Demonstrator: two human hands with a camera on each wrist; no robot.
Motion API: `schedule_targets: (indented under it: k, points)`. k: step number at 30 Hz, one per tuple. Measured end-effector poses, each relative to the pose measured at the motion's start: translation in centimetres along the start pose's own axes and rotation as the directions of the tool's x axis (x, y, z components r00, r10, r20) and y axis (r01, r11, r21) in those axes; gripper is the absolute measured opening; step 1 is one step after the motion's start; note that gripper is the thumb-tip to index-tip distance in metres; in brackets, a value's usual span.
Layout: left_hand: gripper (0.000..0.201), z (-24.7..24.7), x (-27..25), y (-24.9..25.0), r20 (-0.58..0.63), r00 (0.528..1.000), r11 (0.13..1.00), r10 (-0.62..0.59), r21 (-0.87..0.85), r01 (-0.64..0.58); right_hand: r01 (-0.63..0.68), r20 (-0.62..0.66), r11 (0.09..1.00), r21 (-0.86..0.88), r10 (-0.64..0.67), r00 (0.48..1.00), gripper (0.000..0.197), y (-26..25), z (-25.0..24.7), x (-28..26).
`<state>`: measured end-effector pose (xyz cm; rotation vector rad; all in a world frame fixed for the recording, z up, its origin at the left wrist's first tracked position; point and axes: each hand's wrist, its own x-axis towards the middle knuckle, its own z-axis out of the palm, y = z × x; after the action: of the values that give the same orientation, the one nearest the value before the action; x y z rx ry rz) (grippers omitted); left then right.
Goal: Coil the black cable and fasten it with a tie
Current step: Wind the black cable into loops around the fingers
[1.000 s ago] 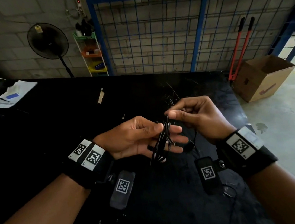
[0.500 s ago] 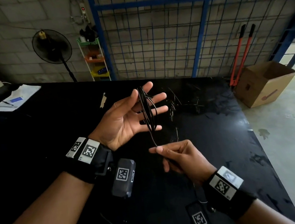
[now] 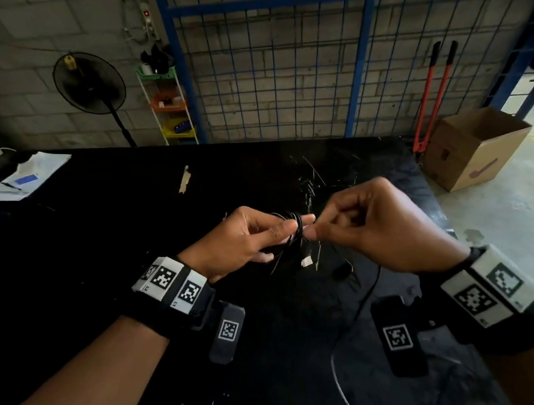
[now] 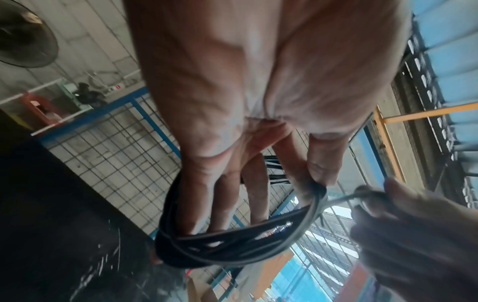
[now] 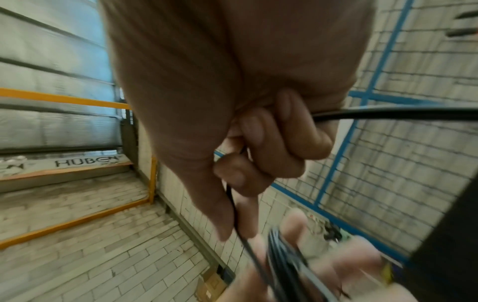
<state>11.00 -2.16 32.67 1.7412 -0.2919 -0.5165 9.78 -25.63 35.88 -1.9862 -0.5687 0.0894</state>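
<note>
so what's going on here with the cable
A person is winding a black cable into a coil over a black table. The left hand holds the loops around its fingers, while the right hand pinches the free strand next to the coil. More cable trails loose on the table. No tie is on the coil yet.

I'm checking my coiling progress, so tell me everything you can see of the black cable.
The black cable is thin, round and looks rubber-sheathed. Several turns are looped around the left hand's fingers, held above the black table. One strand runs from the coil to the right hand, which pinches it. No tie shows on it.
</note>
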Motion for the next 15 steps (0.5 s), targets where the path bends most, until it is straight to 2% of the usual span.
schedule_targets:
  k: [3,6,9,12,15]
  points:
    - [0.038,0.6,-0.3,0.1,0.095,0.995,1.000,-0.002,0.020,0.000,0.031,0.017,0.998,-0.047,-0.030,0.999,0.023,-0.6,-1.1,0.6]
    - [0.039,0.7,-0.6,0.0,0.202,0.979,0.995,-0.002,-0.101,0.023,0.081,0.034,0.997,-0.018,-0.081,0.996,0.023,-0.7,-2.1,1.2]
    - [0.043,0.7,-1.2,0.1,0.288,0.957,0.960,0.028,-0.274,0.054,0.124,0.047,0.986,0.114,-0.130,0.990,0.023,0.0,-2.5,1.8]
    - [0.044,0.7,-1.4,0.3,0.346,0.935,0.933,0.070,-0.354,0.061,0.124,0.056,0.959,0.254,-0.143,0.988,0.016,1.5,-2.0,2.3]
    - [0.045,0.8,-1.6,0.3,0.411,0.903,0.907,0.122,-0.416,0.067,0.083,0.061,0.884,0.461,-0.125,0.990,0.015,3.3,-0.5,2.4]
